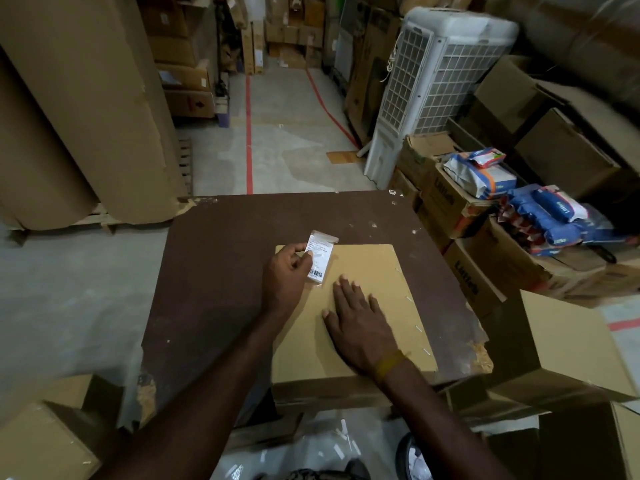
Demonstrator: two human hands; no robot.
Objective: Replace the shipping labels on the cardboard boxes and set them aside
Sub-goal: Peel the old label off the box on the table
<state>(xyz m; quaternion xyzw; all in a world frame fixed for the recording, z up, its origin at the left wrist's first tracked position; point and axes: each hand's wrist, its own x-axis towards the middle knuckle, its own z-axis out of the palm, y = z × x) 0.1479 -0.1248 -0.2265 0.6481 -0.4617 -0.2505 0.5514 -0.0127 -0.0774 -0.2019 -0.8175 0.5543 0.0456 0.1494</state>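
Note:
A flat cardboard box (377, 271) lies on the dark brown table (221, 271), its near edge hanging over the table's front. My left hand (285, 271) pinches a white shipping label (320, 258) with a barcode, in a clear sleeve, held over the box's far left corner. My right hand (358, 318) lies flat on the box top with fingers spread, pressing it down. Small staples run along the box's right edge.
Open cardboard boxes (571, 344) stand at the right and one at the lower left (45, 434). Blue packets (554, 216) lie on stacked cartons. A white air cooler (436, 77) stands behind the table. Large brown paper rolls (69, 116) stand at the left.

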